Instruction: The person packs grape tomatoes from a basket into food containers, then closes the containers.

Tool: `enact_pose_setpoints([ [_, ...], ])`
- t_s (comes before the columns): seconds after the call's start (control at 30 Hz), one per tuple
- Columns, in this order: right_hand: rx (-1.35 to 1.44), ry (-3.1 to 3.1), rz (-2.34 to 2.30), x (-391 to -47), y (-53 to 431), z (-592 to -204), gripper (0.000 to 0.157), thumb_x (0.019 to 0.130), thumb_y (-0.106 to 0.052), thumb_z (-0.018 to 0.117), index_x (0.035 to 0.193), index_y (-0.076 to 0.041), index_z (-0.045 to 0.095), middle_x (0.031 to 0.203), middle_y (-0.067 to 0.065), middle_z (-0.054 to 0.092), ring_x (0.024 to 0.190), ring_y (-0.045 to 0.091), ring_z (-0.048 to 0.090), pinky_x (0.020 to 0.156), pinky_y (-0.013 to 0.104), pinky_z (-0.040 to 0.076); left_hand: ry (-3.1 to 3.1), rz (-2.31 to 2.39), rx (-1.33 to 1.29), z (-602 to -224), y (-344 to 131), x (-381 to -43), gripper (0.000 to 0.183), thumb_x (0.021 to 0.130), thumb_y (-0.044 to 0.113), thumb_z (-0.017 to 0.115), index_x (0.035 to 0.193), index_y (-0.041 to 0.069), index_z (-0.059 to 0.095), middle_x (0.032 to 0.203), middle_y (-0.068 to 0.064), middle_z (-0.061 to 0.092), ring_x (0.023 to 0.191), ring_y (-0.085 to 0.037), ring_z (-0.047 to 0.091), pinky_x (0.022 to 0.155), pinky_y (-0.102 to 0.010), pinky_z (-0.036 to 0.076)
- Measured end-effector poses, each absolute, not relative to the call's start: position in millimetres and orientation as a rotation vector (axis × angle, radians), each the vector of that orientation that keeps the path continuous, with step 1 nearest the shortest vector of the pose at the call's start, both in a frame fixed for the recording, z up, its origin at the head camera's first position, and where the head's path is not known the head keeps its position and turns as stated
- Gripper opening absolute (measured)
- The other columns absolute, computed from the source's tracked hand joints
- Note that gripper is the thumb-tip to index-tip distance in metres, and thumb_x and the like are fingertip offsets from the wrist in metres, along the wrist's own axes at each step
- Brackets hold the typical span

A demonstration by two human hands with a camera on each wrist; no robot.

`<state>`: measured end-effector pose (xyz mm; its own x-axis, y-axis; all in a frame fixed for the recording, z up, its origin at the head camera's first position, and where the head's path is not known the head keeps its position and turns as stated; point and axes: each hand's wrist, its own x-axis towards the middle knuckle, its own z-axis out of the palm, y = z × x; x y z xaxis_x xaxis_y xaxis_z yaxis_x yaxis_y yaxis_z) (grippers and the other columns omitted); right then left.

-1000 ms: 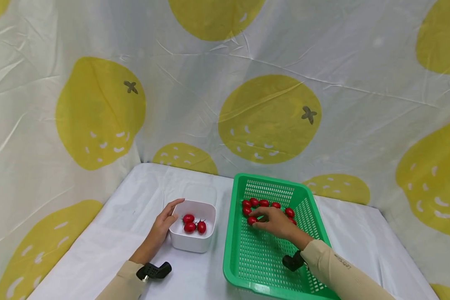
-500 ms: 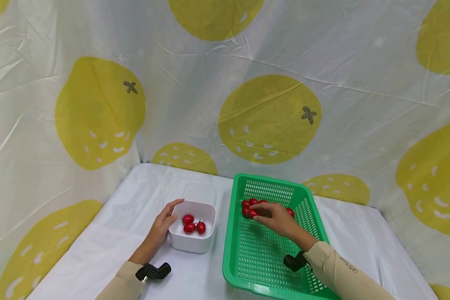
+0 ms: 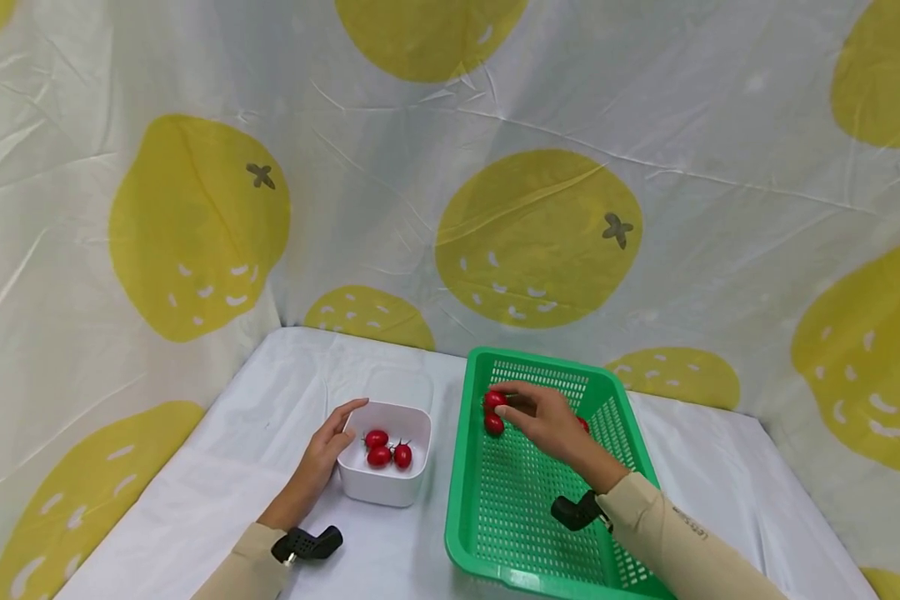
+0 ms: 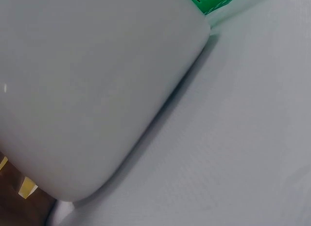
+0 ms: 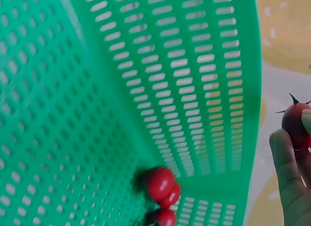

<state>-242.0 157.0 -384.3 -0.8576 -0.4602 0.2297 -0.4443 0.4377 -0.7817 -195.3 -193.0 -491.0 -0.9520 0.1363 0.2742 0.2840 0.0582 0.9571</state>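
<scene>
My left hand (image 3: 321, 457) holds the left side of a white square box (image 3: 378, 493), its thumb at the rim. Three red cherry tomatoes (image 3: 378, 456) lie inside. The left wrist view is mostly filled by the box's wall (image 4: 97, 90). Over the far part of a green basket (image 3: 459, 500), my right hand (image 3: 551, 423) pinches a cherry tomato (image 5: 294, 123) with green sepals between thumb and fingers. Below it, another tomato (image 3: 493, 425) lies in the basket. More tomatoes (image 5: 160, 183) show in the right wrist view; my hand hides several in the head view.
A clear flat lid (image 3: 401, 385) lies behind the white box. White cloth (image 3: 270, 433) covers the table. A lemon-print curtain (image 3: 390, 208) rises behind and at both sides. The basket's raised walls stand around the tomatoes.
My right hand has shifted slightly away from me and upward, with a tomato now pinched in its fingers. The left hand and the white box have stayed put.
</scene>
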Motion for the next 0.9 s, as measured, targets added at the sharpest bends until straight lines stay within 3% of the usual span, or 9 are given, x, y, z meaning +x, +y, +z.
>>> enact_pose_setpoints([
  [0.3, -0.932, 2.577, -1.491, -239.9, 127.1, -384.7, 0.029, 0.093, -0.014, 0.064, 0.122, -0.009, 0.063, 0.110, 0.008, 0.069, 0.084, 0.015, 0.069, 0.069, 0.035, 0.057, -2.213, -2.033, -0.430, -490.8, -193.5, -196.1, 0.044, 0.102, 0.011, 0.034, 0.144, 0.020, 0.041, 0.155, -0.006, 0.030, 0.147, -0.033, 0.007, 0.111, -0.066, 0.002],
  [0.53, -0.959, 2.531, -1.509, -237.7, 107.8, -388.5, 0.029, 0.094, -0.015, 0.064, 0.122, -0.009, 0.063, 0.113, 0.003, 0.068, 0.094, 0.015, 0.069, 0.080, 0.027, 0.055, -2.208, -2.037, -0.429, -490.7, -190.6, -195.6, 0.045, 0.101, 0.009, 0.033, 0.144, 0.019, 0.041, 0.155, -0.010, 0.029, 0.147, -0.034, 0.008, 0.111, -0.066, 0.003],
  [0.9, -0.997, 2.511, -1.455, -236.8, 83.1, -391.3, 0.029, 0.094, -0.014, 0.063, 0.123, -0.009, 0.063, 0.113, -0.002, 0.067, 0.095, 0.012, 0.068, 0.082, 0.026, 0.055, -2.205, -2.022, -0.438, -491.3, -192.8, -196.1, 0.043, 0.101, 0.012, 0.035, 0.144, 0.019, 0.041, 0.154, -0.008, 0.031, 0.147, -0.034, 0.009, 0.111, -0.065, 0.003],
])
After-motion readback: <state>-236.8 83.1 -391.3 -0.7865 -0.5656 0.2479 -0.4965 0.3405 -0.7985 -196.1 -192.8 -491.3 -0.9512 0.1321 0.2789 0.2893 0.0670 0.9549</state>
